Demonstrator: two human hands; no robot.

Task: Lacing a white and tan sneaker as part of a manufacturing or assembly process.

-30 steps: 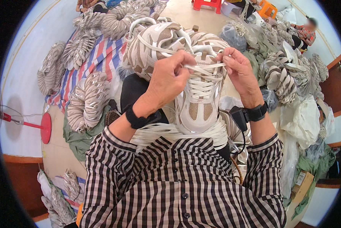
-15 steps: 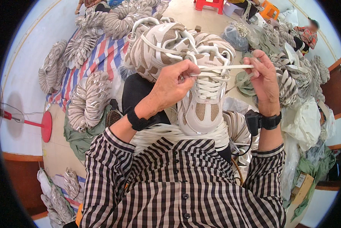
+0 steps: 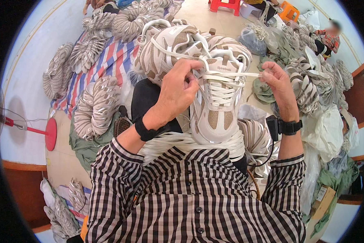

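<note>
A beige-and-white sneaker (image 3: 216,126) rests in my lap with its toe pointing toward me. White lacing crosses its tongue, and a white shoelace (image 3: 251,74) runs out flat to the right. My right hand (image 3: 280,84) pinches that shoelace between thumb and fingertips, off the shoe's right side. My left hand (image 3: 178,90) is closed at the upper left edge of the lacing, with thumb and forefinger on the lace; its exact grip is partly hidden. Behind lie more sneakers of the same kind (image 3: 161,52), bunched together with loose laces.
A bundle of white laces (image 3: 169,144) lies across my lap. Coiled stacks of shoe parts (image 3: 96,106) sit at left on a striped sheet (image 3: 114,60). White plastic bags (image 3: 325,129) and more stacks fill the right. A red stool (image 3: 225,5) and a person (image 3: 331,38) are farther back.
My left hand has shifted slightly left and down. My right hand has lowered a little, and the shoelace between them now lies lower, closer to the shoe.
</note>
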